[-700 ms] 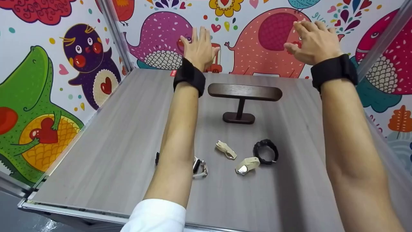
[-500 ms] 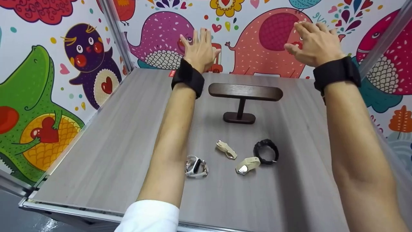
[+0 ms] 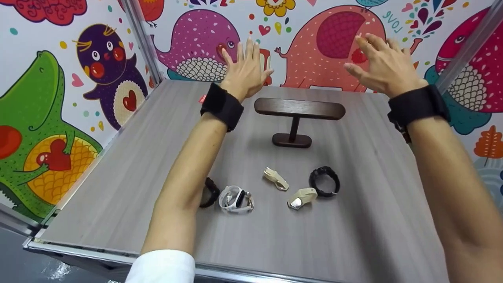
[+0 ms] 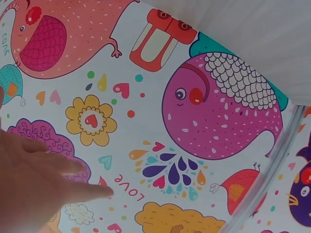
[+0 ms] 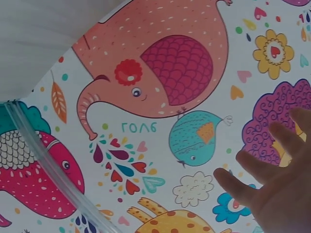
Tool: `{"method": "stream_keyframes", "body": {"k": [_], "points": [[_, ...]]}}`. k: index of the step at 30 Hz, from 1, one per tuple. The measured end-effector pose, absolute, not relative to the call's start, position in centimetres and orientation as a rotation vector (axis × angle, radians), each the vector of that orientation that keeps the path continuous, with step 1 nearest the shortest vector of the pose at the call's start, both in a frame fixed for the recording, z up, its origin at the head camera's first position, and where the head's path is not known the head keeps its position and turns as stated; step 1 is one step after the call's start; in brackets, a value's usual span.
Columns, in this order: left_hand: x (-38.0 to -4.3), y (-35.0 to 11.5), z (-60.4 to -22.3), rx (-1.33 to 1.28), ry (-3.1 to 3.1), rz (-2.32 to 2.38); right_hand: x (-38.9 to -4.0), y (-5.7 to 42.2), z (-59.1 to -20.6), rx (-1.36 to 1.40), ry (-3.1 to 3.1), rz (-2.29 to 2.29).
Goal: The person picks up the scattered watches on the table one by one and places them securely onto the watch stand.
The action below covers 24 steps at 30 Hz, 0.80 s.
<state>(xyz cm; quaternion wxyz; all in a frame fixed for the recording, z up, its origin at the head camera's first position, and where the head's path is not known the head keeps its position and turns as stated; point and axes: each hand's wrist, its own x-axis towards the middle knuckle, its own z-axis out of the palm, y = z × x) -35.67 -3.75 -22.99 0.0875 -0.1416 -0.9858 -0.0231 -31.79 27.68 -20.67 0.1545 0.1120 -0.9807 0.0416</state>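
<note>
Both hands are raised over the far part of the table with nothing in them. My left hand (image 3: 245, 74) has its fingers spread, up and left of a dark wooden T-shaped stand (image 3: 299, 109). To the right of the stand, my right hand (image 3: 387, 65) is held up with fingers extended. In front of the stand lie a cream watch (image 3: 276, 179), another cream watch with a silvery face (image 3: 301, 198) and a black watch (image 3: 324, 181). Further left are a white watch (image 3: 235, 199) and a black watch (image 3: 210, 192), the latter partly hidden by my left forearm. Each wrist view shows only its hand's fingers against the wall.
The grey wood-grain table (image 3: 129, 188) has a metal front edge (image 3: 94, 251). Walls printed with cartoon animals, such as a pink elephant (image 3: 310, 55), surround it, with metal posts (image 3: 145, 43) at the corners. A small red tag (image 3: 202, 98) lies near the back.
My left forearm has swung left, bringing the white watch and part of the black one into view. Both wrists have come slightly lower, and the right forearm has shifted right.
</note>
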Motion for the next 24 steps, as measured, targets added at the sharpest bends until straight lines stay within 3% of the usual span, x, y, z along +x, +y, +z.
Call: {"method": "stream_keyframes", "body": {"k": [24], "points": [[-31.8,-2.8,-26.8,-0.625,-2.921,-0.198,-26.9,26.4,-25.8,0.398,-2.764,0.225]]}}
